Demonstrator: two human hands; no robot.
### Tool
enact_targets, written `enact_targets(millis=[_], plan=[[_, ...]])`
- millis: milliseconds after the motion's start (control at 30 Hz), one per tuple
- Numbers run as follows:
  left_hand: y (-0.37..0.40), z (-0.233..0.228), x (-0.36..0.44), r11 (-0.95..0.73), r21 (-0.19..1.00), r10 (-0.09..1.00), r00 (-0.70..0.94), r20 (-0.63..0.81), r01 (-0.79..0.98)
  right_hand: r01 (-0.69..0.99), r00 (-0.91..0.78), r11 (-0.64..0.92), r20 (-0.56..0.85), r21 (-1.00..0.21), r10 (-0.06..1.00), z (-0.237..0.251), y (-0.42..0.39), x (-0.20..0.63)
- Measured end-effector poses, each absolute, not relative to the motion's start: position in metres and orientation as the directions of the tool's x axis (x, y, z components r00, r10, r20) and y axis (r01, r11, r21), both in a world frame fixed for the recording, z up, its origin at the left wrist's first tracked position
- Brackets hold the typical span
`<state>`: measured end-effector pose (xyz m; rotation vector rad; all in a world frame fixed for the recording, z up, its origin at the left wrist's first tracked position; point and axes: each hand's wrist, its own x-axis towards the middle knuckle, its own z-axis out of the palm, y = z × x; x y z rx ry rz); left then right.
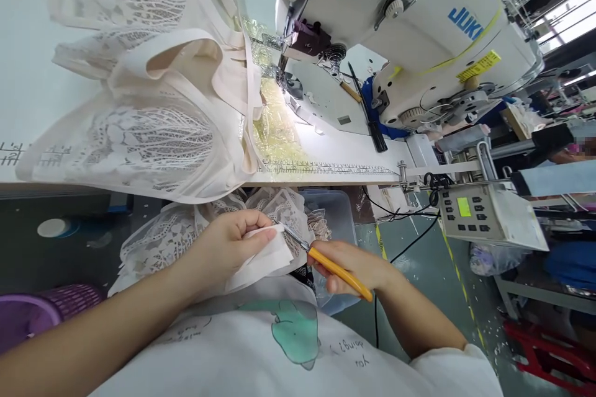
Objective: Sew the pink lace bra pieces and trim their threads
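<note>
Snipping at the folded white fabric piece (261, 257) looks like the job here, held low in the lap just below the table edge (326, 181). Left hand (228, 242) has its fingers pressed together, pinching the fabric with the thumb on top. Right hand (354, 267) is curled around the orange-handled thread snips (326, 260), blade tip touching the fabric's upper edge. My take: keep that edge taut and work only with the tip, since loose lace (186, 236) sits right underneath and would be easy to nick. More cream lace garments (153, 118) are piled up on the table beside the sewing machine (419, 31), well clear of the blades.
</note>
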<state>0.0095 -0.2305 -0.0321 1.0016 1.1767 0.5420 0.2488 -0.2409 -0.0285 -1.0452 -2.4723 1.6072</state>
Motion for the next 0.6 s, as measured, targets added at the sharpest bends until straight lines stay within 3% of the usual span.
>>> enact_targets(millis=[267,600], plan=[[-0.2298,-0.0354,0.0096,0.439,0.88,0.815,0.332,-0.476,0.183,0.658,-0.697,0.317,-0.393,-0.683,0.6,-0.0248,-0.2451,0.2431],[-0.23,-0.0356,0.0086,0.483,0.857,0.78,0.357,-0.514,0.179,0.792,-0.567,0.182,-0.591,-0.583,0.574,-0.018,-0.2419,0.2422]])
